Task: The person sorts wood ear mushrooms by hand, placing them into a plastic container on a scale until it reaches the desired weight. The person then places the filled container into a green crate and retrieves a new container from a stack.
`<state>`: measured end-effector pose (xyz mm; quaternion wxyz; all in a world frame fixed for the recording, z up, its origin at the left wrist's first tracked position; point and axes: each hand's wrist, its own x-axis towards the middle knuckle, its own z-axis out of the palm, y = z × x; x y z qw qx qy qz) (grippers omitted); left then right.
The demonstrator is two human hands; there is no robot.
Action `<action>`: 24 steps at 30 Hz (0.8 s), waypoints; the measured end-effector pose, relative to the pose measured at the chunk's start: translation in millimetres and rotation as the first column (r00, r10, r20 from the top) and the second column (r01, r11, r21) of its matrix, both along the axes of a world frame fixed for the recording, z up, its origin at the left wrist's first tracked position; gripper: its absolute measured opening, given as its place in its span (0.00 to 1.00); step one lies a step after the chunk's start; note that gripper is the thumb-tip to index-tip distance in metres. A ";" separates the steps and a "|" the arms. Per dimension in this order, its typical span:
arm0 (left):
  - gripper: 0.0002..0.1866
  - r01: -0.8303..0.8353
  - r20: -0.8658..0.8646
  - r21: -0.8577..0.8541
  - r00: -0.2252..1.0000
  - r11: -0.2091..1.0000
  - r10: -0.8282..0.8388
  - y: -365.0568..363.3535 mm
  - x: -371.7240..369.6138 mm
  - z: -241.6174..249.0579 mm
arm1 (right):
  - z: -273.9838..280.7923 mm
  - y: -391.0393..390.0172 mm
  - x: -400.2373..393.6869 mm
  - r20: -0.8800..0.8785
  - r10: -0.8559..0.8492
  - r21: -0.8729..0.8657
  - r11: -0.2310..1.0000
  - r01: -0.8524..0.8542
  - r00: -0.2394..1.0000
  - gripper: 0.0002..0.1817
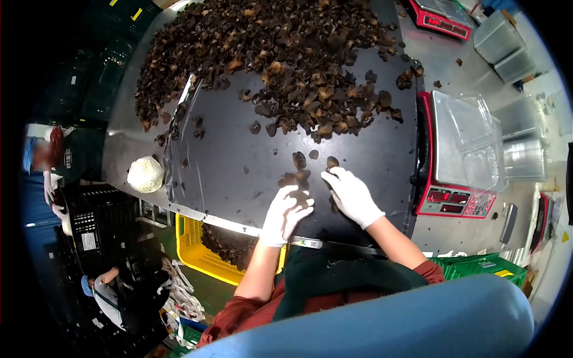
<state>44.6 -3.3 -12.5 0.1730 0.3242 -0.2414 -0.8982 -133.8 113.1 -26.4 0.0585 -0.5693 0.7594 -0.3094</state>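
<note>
My left hand [285, 216], in a white glove, is curled around dark brown wood ear mushrooms [298, 198] near the table's front edge. To its right, my white-gloved right hand [352, 196] has its fingertips closed on the edge of a single wood ear mushroom [332, 161]. A few loose pieces [299, 160] lie on the black sheet [224, 152] just beyond my hands. Farther back, a large heap of the same mushrooms [298, 36] covers the table.
A red scale [453, 200] bearing a clear plastic tray [468, 137] stands at right, near stacked clear containers [525, 158]. Another scale [441, 24] is behind. A white netted ball [145, 174] sits left. Below the edge is a yellow crate [191, 250]. Two people are at left.
</note>
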 end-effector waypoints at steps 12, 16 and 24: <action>0.21 0.462 0.429 -0.874 0.879 -0.152 0.208 -57.3 -58.3 -9.2 | 2.6 36.9 -25.7 0.983 -0.134 0.170 0.920 0.353 -0.124 0.14; 0.17 0.596 0.576 -0.742 0.801 -0.305 0.165 -63.7 -71.8 -21.9 | 10.0 39.6 -27.9 0.961 -0.082 0.189 0.890 0.416 -0.262 0.08; 0.16 0.418 0.415 -0.873 0.907 -0.253 0.069 -75.3 -93.2 -13.9 | 9.4 23.3 -47.2 0.627 -0.365 0.009 0.886 0.463 0.688 0.08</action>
